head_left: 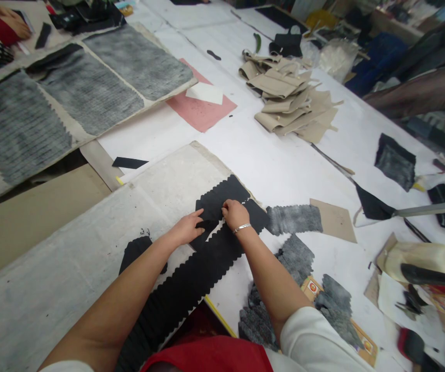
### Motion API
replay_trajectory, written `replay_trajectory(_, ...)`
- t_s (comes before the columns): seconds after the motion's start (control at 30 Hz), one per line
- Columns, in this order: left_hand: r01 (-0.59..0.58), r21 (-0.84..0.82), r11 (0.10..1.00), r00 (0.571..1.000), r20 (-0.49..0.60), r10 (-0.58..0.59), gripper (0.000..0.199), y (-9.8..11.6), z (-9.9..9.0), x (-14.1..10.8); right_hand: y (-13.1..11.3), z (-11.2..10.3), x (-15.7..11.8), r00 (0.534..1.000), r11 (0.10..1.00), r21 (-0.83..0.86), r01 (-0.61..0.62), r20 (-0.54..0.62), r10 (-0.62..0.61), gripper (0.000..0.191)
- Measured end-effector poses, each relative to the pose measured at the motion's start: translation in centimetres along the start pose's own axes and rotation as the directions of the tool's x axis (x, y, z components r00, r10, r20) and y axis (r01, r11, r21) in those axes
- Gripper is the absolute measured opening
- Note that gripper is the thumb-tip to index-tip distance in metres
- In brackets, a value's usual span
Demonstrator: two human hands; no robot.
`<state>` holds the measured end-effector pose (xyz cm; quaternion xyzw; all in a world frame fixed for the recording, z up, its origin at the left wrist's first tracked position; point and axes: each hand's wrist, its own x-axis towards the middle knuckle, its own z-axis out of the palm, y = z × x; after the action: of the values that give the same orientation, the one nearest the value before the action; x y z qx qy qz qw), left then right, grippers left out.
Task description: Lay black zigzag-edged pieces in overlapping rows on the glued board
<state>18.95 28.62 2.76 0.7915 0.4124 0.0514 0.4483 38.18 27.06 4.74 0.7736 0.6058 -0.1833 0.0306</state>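
Observation:
My left hand [186,228] rests with its fingers apart at the left edge of a black scalloped piece [218,195], at the right end of a pale board [102,237]. My right hand [236,214], a silver bracelet at its wrist, pinches the lower edge of that same piece; the fingertips are partly hidden. A long black scalloped strip [191,276] runs from under my right wrist down toward my lap. Under my left forearm lies another black piece [135,250], partly covered. To the right, a grey-coated scalloped piece [295,219] touches a beige card [334,219].
Grey-coated panels [86,88] lie on a board at upper left, near another person's hand [13,20]. A heap of beige pieces [288,93] sits farther back. Grey scraps [259,315], a brush-like tool [377,204] and a whitish container [419,261] stand at right.

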Motion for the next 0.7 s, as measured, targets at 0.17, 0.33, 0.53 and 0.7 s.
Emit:
replay_trajectory(0.17, 0.002, 0.01, 1.0, 1.0, -0.016, -0.001, 0.023, -0.11, 0.1, 0.11, -0.28, 0.8, 0.39, 1.0, 1.0, -0.024, -0.016, 0.016, 0.017, 0.017)
replay_trajectory(0.33, 0.003, 0.008, 1.0, 1.0, -0.019, -0.003, 0.022, 0.02, 0.18, 0.19, -0.46, 0.74, 0.73, 0.999, 0.999, -0.043, -0.028, 0.038, 0.03, 0.015)
replay_trajectory(0.53, 0.003, 0.015, 1.0, 1.0, -0.012, -0.003, 0.026, 0.02, 0.07, 0.05, -0.86, 0.33, 0.09, 0.999, 0.999, -0.033, -0.008, -0.032, 0.007, 0.016)
replay_trajectory(0.7, 0.01, -0.006, 1.0, 1.0, -0.017, -0.011, 0.029, -0.16, 0.16, 0.02, -0.63, 0.57, 0.03, 0.999, 0.999, -0.023, -0.032, -0.017, 0.032, 0.016)
